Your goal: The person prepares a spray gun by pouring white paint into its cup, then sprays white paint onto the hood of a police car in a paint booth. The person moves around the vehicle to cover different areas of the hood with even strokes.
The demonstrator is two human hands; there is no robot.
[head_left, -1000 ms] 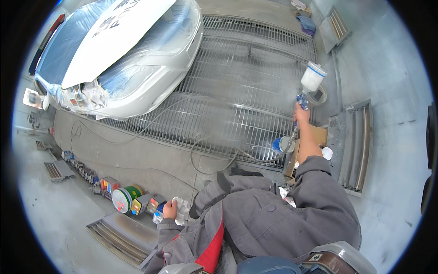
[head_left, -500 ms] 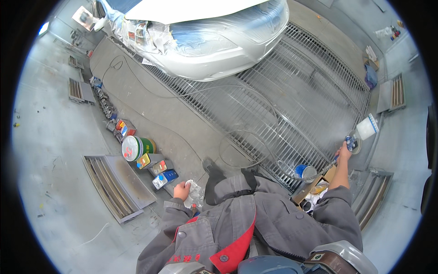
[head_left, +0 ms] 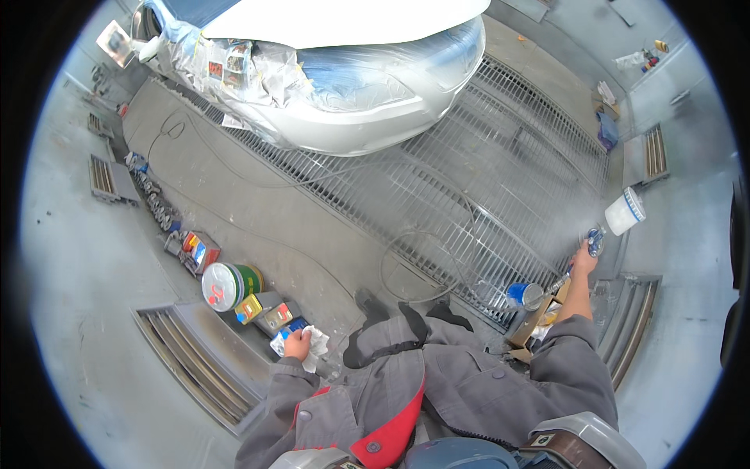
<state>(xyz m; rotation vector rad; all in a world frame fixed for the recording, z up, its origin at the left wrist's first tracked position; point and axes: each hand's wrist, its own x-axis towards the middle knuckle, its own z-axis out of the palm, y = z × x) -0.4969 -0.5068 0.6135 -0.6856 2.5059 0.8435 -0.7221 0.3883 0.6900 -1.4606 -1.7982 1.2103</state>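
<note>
In my right hand (head_left: 582,259), the fingers are wrapped round the handle of a spray gun (head_left: 595,241). A white cup with a blue rim (head_left: 625,212) sits at the gun, tilted out toward the right wall. A pale haze hangs over the floor grating just left of the gun. My left hand (head_left: 296,345) is closed on a crumpled white cloth or paper wipe (head_left: 316,349), low on the left, in front of a blue-and-white can (head_left: 280,339). A white car (head_left: 351,129) stands ahead, its front covered with clear film, newspaper and tape.
A green-and-white pail (head_left: 224,287) and several metal cans (head_left: 279,315) line the left. On the right are a blue tin (head_left: 525,295) and a cardboard box (head_left: 525,332). An air hose (head_left: 383,270) loops across the floor grating (head_left: 531,156). Wall vents (head_left: 195,363) flank me.
A pale haze has appeared beside the spray gun. My left hand with the wipe has moved left and back, nearer the cans. The whole view has shifted slightly.
</note>
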